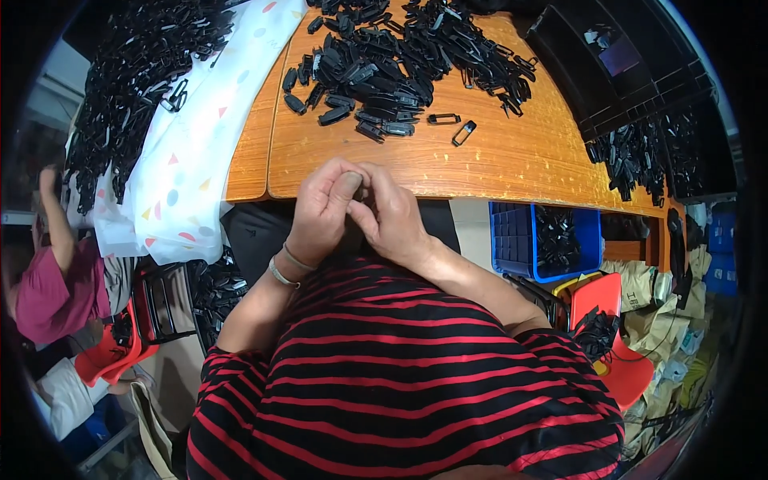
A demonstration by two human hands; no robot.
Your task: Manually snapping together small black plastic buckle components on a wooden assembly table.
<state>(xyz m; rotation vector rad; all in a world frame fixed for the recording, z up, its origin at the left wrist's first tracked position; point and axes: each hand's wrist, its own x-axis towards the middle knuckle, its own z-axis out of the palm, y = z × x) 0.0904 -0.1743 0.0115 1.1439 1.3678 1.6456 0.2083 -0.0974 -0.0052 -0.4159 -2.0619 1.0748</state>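
Observation:
My left hand (322, 203) and my right hand (390, 210) meet in front of my body, just off the near edge of the wooden table (352, 164). Both are closed, fingers curled and thumbs pressed in. Whatever lies between them is hidden by the fingers. Beyond them on the tabletop, a heap of small black plastic clip-like parts (376, 72) spreads toward the back. Two black open frames (463, 133) lie apart from the heap, closest to my right hand.
A patterned white cloth (188, 160) at left bears a larger pile of black parts (128, 104). Black crates (624, 64) stand at right. Below the table edge sits a blue basket (588, 244) with black pieces, near a red chair (600, 300). Another person (64, 288) is at far left.

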